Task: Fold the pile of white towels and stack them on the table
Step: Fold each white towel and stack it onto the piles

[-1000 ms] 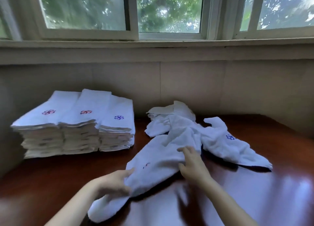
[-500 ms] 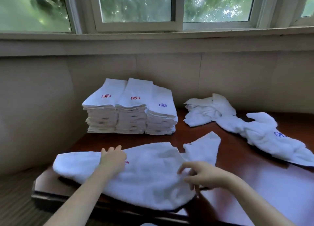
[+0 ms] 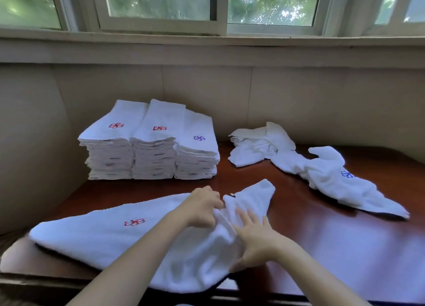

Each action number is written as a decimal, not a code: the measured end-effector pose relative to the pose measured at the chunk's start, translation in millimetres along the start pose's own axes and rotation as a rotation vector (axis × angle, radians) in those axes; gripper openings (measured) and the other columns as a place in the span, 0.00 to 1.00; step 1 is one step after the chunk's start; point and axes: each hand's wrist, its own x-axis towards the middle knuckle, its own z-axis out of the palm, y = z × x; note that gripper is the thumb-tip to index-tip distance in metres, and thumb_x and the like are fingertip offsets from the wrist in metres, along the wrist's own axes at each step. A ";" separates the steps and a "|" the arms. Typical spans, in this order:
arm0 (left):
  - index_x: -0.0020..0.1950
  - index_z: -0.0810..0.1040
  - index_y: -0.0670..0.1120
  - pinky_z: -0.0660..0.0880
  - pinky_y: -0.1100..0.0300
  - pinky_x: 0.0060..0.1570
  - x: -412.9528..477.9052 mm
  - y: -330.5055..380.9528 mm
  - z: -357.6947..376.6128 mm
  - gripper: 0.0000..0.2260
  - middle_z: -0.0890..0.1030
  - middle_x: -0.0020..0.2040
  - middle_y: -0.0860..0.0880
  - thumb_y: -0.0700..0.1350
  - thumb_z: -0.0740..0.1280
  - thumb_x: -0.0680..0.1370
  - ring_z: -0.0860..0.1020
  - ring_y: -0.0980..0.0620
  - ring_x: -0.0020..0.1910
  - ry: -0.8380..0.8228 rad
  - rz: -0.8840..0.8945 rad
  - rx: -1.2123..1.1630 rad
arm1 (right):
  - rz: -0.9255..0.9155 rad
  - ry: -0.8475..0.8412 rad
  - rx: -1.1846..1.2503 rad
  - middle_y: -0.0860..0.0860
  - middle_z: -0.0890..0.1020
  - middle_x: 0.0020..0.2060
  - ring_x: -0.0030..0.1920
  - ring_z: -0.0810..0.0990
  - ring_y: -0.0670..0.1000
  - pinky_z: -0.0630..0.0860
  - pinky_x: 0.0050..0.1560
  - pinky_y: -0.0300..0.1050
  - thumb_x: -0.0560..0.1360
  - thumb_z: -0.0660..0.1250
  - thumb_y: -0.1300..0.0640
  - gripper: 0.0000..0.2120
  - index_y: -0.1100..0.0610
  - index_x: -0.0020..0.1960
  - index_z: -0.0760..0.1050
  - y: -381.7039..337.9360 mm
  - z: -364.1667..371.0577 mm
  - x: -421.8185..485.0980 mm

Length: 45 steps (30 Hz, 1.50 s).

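White terry towel (image 3: pixel 103 236) just in front of the stacks (image 3: pixel 151 149), lying long and slanted on the dark wood table (image 3: pixel 322 248), the end farther left tapering flat, a red pinwheel emblem (image 3: pixel 134 222) facing up, the other end rumpled and rising to a loose pointed corner. Left hand (image 3: pixel 202 208) on that rumpled part, fingers curled and pinching a bunched ridge of cloth. Right hand (image 3: pixel 255 241) just beside it, fingers spread and nearly straight, pressed flat on the cloth; thumb low at the towel's edge, blurred, hooked under or not impossible to tell. Stacks themselves: three neat columns of folded white towels side by side, two topped with red marks, one with blue. Right of the stacks, well apart, a crumpled pile (image 3: pixel 310 167) of unfolded white towels, one showing a blue mark
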 end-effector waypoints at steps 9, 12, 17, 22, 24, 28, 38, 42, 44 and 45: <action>0.30 0.61 0.49 0.58 0.59 0.32 -5.8 7.5 -110.3 0.13 0.65 0.29 0.45 0.29 0.52 0.63 0.63 0.51 0.31 0.590 0.024 -0.516 | -0.310 0.164 0.933 0.37 0.80 0.41 0.44 0.77 0.33 0.73 0.48 0.34 0.68 0.70 0.58 0.15 0.43 0.51 0.74 -37.9 -47.0 17.6; 0.32 0.59 0.51 0.58 0.57 0.32 -8.2 -9.7 -139.6 0.11 0.64 0.28 0.49 0.34 0.50 0.63 0.61 0.46 0.32 0.613 0.001 -0.176 | -0.274 -0.075 0.869 0.39 0.80 0.31 0.34 0.78 0.38 0.72 0.36 0.32 0.67 0.67 0.53 0.06 0.44 0.34 0.80 -31.7 -73.7 20.3; 0.39 0.62 0.53 0.66 0.53 0.38 -14.6 -56.0 -157.5 0.17 0.71 0.36 0.49 0.29 0.54 0.69 0.68 0.44 0.38 0.291 -0.166 -0.034 | 0.048 -0.188 0.297 0.49 0.82 0.46 0.51 0.81 0.52 0.75 0.45 0.41 0.69 0.73 0.48 0.17 0.57 0.53 0.80 25.2 -93.9 35.9; 0.57 0.73 0.53 0.65 0.55 0.42 -11.0 -91.1 -161.7 0.15 0.75 0.48 0.50 0.37 0.55 0.76 0.70 0.48 0.45 -0.058 -0.368 0.293 | 0.399 -0.002 -0.060 0.49 0.76 0.39 0.42 0.76 0.51 0.72 0.37 0.41 0.70 0.69 0.51 0.08 0.54 0.43 0.73 80.0 -108.8 36.4; 0.58 0.75 0.51 0.67 0.56 0.39 -9.2 -93.7 -166.4 0.14 0.73 0.42 0.49 0.39 0.56 0.77 0.70 0.46 0.43 -0.026 -0.406 0.529 | 0.515 0.368 -0.181 0.51 0.77 0.43 0.43 0.77 0.54 0.69 0.38 0.42 0.73 0.63 0.58 0.01 0.55 0.44 0.73 95.2 -129.2 33.2; 0.30 0.75 0.39 0.73 0.56 0.30 -4.7 -92.4 -202.7 0.08 0.73 0.23 0.41 0.30 0.59 0.60 0.74 0.45 0.26 0.567 -0.202 0.890 | 0.601 1.027 -0.356 0.59 0.74 0.51 0.50 0.74 0.60 0.66 0.46 0.49 0.73 0.60 0.63 0.11 0.62 0.48 0.81 109.9 -189.5 18.2; 0.39 0.81 0.41 0.62 0.46 0.53 -64.6 -84.0 -215.6 0.08 0.79 0.39 0.42 0.32 0.63 0.69 0.73 0.40 0.48 0.603 -0.493 0.827 | 0.182 0.579 -0.415 0.50 0.82 0.45 0.55 0.78 0.52 0.61 0.69 0.48 0.72 0.69 0.51 0.09 0.55 0.37 0.78 97.8 -173.2 -106.3; 0.60 0.76 0.51 0.69 0.57 0.58 -95.9 -49.0 -153.8 0.14 0.75 0.62 0.49 0.40 0.60 0.77 0.72 0.48 0.63 -0.549 -0.744 0.606 | 0.309 -0.437 0.191 0.44 0.82 0.38 0.39 0.80 0.44 0.69 0.41 0.32 0.76 0.62 0.39 0.15 0.50 0.45 0.73 77.0 -106.7 -111.8; 0.66 0.72 0.50 0.72 0.58 0.50 -96.5 -34.5 -115.5 0.16 0.73 0.64 0.45 0.39 0.57 0.79 0.73 0.43 0.61 -0.811 -0.663 0.383 | 0.331 -0.305 0.154 0.48 0.82 0.51 0.49 0.79 0.46 0.71 0.47 0.37 0.77 0.60 0.40 0.17 0.52 0.55 0.75 75.2 -73.0 -94.6; 0.64 0.71 0.50 0.71 0.58 0.51 -95.4 -28.9 -94.6 0.16 0.72 0.64 0.45 0.38 0.55 0.80 0.72 0.42 0.61 -0.790 -0.587 0.356 | 0.339 -0.150 0.104 0.49 0.78 0.58 0.55 0.77 0.48 0.71 0.51 0.40 0.78 0.58 0.40 0.19 0.52 0.61 0.73 75.3 -55.3 -82.6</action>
